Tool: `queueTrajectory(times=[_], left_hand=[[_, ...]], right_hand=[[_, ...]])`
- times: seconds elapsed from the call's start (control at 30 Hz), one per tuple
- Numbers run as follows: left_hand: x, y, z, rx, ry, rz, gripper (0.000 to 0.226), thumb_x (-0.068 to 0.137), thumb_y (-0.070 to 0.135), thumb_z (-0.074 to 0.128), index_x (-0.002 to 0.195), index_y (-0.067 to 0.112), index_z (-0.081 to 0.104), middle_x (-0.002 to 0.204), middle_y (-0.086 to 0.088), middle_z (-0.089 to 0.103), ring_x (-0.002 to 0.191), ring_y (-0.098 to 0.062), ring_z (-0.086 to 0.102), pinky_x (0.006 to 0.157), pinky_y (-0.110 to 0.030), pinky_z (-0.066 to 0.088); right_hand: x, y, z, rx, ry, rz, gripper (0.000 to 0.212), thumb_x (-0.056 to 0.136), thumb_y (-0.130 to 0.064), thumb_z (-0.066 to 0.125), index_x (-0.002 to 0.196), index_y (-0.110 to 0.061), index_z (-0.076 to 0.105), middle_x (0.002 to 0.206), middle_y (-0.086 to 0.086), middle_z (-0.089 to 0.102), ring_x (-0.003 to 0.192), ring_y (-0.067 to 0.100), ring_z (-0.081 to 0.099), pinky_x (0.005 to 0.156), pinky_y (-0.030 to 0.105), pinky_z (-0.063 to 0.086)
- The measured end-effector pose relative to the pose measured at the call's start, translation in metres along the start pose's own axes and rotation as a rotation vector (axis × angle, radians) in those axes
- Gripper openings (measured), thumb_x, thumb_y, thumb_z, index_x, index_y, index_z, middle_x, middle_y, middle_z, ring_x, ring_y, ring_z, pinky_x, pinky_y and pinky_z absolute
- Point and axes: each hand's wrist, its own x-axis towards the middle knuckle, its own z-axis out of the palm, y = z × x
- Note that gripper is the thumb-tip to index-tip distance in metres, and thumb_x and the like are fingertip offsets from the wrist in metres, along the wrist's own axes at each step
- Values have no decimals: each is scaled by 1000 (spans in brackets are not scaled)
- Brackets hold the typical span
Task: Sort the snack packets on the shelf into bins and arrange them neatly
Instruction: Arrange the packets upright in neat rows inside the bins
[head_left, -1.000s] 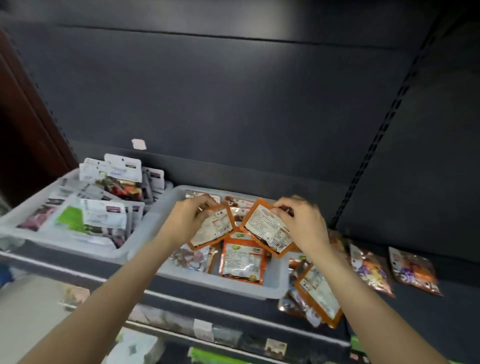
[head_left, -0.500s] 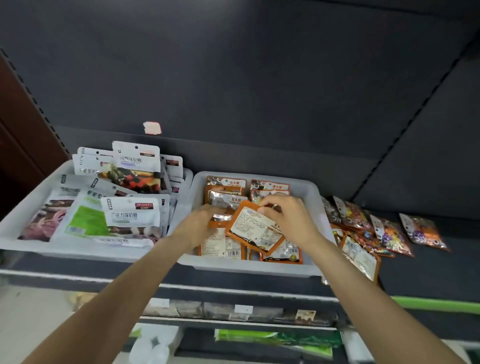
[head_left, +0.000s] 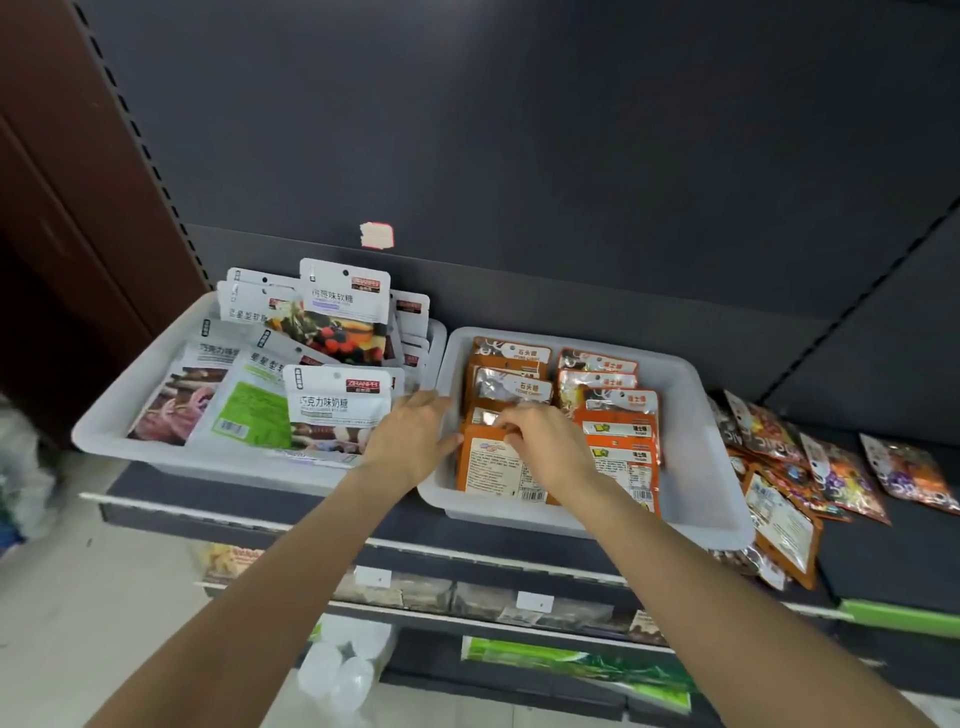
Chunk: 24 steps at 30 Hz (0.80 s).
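Observation:
Two white bins stand side by side on the dark shelf. The left bin (head_left: 111, 415) holds several white snack packets (head_left: 337, 400). The right bin (head_left: 696, 467) holds orange packets in two rows. My right hand (head_left: 545, 447) is curled over the top edge of the front orange packet (head_left: 493, 470) in the left row and pinches it. My left hand (head_left: 410, 436) lies flat at the right bin's left wall, fingers straight, beside that packet. Several loose orange and purple packets (head_left: 841, 478) lie on the shelf right of the bin.
A loose orange packet (head_left: 784, 530) lies face down against the right bin's outer side. The dark back panel carries a small white sticker (head_left: 376, 235). Lower shelves (head_left: 519, 603) with price tags and green goods run beneath. A brown upright (head_left: 78, 182) stands at the left.
Both hands have lowered into the right bin. The two orange packets held up a second ago are now down in the left row, and the view has tilted closer.

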Motion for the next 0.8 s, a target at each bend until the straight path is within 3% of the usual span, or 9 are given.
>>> queueTrajectory(times=[0.23,0.43,0.57,0.7,0.8], left_hand=[[0,36,2,-119,156,40,42,94,33,54,135,24,47,136,-1,50,116,-21,53,93,-36,48],[15,133,19,-178,258,206,33,96,32,50,129,24,52,129,-1,56,110,-18,57,89,-34,52],[25,212,44,-174,232,335,31,98,29,46,127,20,53,125,-3,57,113,-21,53,90,-36,49],[43,304,82,-213,159,392,29,97,26,46,123,17,56,116,-8,59,107,-26,55,83,-37,47],[62,374,123,-185,109,401,31,97,28,46,124,18,55,122,-8,57,110,-27,55,85,-37,48]], right_hand=[[-26,40,-24,137,148,107,38,93,-24,58,130,-23,55,134,-2,52,125,16,47,101,30,42],[-76,133,-58,144,348,296,28,94,-13,55,121,-14,62,124,5,58,117,21,51,92,24,38],[-112,205,-78,114,399,405,28,94,-12,53,121,-11,62,124,8,56,121,26,47,95,35,42],[-147,295,-99,106,384,503,29,96,-17,52,122,-10,60,120,9,56,112,26,51,89,37,44],[-166,370,-112,107,344,562,32,95,-19,53,126,-10,57,126,12,55,112,28,52,88,37,45]])
